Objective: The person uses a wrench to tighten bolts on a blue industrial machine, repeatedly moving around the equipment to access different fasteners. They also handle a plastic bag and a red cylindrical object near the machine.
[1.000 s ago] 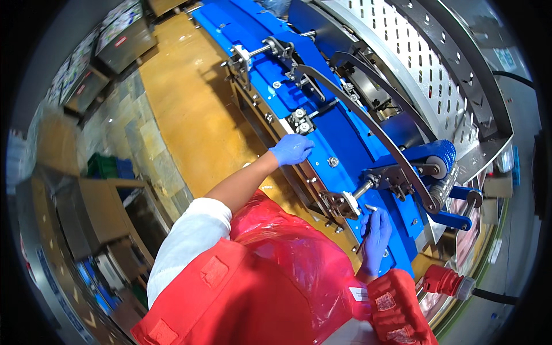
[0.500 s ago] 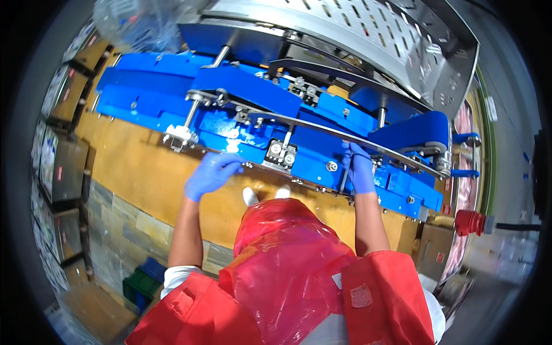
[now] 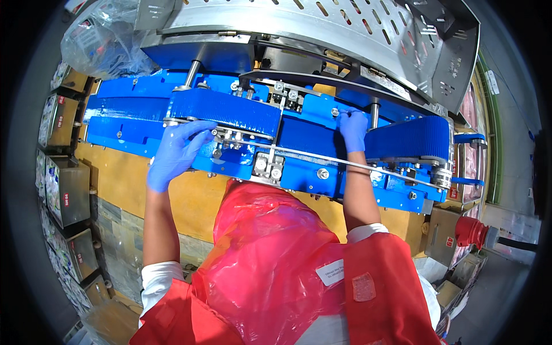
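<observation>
- Blue conveyor (image 3: 302,177): ran crosswise in view, no longer steeply slanted as a second ago, between red apron (image 3: 270,230) and slotted steel guard (image 3: 259,17).
- Left ribbed belt (image 3: 224,112): stood along the conveyor's left half, now touched or nearly touched at its near side.
- Long steel bar (image 3: 310,155): slanted along the near side, now with the right forearm (image 3: 361,195) crossing it.
- Left hand (image 3: 175,150): rose from the near edge toward the belt, fingers loosely spread, gripping nothing visible.
- Right hand (image 3: 353,131): reached past the bar to the far panel (image 3: 316,103), fingers curled; could not tell whether pinching anything.
- Left bolt (image 3: 214,132) and far fitting (image 3: 335,112): lay close by the fingertips, so seemed likelier points of work than the near edge.
</observation>
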`<move>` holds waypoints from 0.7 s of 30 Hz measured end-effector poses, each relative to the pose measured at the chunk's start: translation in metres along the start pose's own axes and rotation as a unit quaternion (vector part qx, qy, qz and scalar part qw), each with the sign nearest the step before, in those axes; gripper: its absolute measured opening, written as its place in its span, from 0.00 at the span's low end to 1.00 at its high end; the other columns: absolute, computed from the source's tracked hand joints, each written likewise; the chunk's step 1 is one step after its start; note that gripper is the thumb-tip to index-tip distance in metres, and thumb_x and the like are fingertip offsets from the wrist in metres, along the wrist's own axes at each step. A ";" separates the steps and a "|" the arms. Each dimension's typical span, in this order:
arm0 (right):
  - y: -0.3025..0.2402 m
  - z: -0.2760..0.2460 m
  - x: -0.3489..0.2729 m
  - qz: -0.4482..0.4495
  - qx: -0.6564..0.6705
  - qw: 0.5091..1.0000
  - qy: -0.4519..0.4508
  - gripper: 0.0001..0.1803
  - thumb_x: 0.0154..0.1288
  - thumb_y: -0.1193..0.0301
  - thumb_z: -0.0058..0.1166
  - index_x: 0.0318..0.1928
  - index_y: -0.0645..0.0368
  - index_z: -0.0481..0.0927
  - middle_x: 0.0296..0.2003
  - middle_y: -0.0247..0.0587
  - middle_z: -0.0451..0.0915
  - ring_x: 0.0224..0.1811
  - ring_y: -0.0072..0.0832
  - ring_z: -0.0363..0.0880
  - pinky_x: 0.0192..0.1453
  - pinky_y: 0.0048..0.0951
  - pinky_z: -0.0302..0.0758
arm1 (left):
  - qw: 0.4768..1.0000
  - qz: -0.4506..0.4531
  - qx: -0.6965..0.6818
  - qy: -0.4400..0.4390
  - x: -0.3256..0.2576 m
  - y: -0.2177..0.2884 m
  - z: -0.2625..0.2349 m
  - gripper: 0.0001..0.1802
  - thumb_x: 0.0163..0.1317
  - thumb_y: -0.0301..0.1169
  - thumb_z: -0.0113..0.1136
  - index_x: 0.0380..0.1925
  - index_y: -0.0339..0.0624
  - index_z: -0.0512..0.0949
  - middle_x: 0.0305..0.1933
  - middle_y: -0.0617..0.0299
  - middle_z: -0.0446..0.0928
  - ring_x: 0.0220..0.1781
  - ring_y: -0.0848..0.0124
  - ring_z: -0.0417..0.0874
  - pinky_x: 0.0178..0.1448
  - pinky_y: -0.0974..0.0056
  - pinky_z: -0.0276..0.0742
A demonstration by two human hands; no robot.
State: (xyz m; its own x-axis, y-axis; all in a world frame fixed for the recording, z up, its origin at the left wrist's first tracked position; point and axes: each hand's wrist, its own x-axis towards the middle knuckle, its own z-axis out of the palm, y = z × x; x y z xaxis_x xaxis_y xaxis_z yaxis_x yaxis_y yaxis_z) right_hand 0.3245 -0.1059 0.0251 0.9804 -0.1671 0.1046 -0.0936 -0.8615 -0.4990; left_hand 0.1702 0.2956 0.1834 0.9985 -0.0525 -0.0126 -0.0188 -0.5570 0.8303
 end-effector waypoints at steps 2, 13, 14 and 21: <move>0.001 0.001 0.008 -0.005 -0.053 0.998 -0.017 0.14 0.64 0.60 0.57 0.35 0.59 0.84 0.37 0.55 0.83 0.40 0.52 0.83 0.46 0.44 0.78 | 0.997 0.052 0.016 -0.050 0.022 0.002 0.005 0.11 0.66 0.24 0.56 0.46 0.35 0.83 0.39 0.52 0.86 0.39 0.66 0.88 0.44 0.65 0.82; -0.005 0.007 0.028 0.044 -0.200 0.974 -0.091 0.15 0.63 0.54 0.59 0.41 0.48 0.87 0.42 0.47 0.85 0.46 0.44 0.84 0.51 0.41 0.79 | 0.865 0.335 0.176 -0.329 0.173 0.013 0.132 0.19 0.64 0.33 0.58 0.54 0.40 0.76 0.51 0.46 0.79 0.55 0.50 0.79 0.59 0.49 0.75; -0.008 0.007 0.029 0.034 -0.219 0.969 -0.109 0.14 0.63 0.54 0.59 0.40 0.48 0.87 0.41 0.47 0.85 0.46 0.44 0.84 0.51 0.41 0.80 | 0.856 0.318 0.198 -0.355 0.181 0.017 0.148 0.21 0.62 0.34 0.60 0.54 0.38 0.76 0.51 0.44 0.78 0.55 0.49 0.79 0.59 0.49 0.75; 0.003 0.036 0.051 0.187 -0.110 0.968 -0.129 0.20 0.57 0.60 0.57 0.42 0.64 0.84 0.44 0.60 0.83 0.50 0.53 0.82 0.55 0.43 0.78 | 0.846 0.256 0.244 -0.399 0.238 -0.004 0.238 0.22 0.62 0.41 0.62 0.47 0.34 0.76 0.46 0.41 0.80 0.50 0.46 0.81 0.55 0.49 0.76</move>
State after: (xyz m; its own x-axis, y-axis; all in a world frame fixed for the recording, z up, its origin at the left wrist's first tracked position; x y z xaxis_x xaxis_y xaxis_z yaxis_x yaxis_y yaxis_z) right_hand 0.3805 -0.0995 -0.0019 0.8790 -0.3854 -0.2806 -0.4566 -0.8500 -0.2629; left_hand 0.3957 0.0879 0.0447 0.5046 -0.8248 -0.2550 -0.6515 -0.5576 0.5145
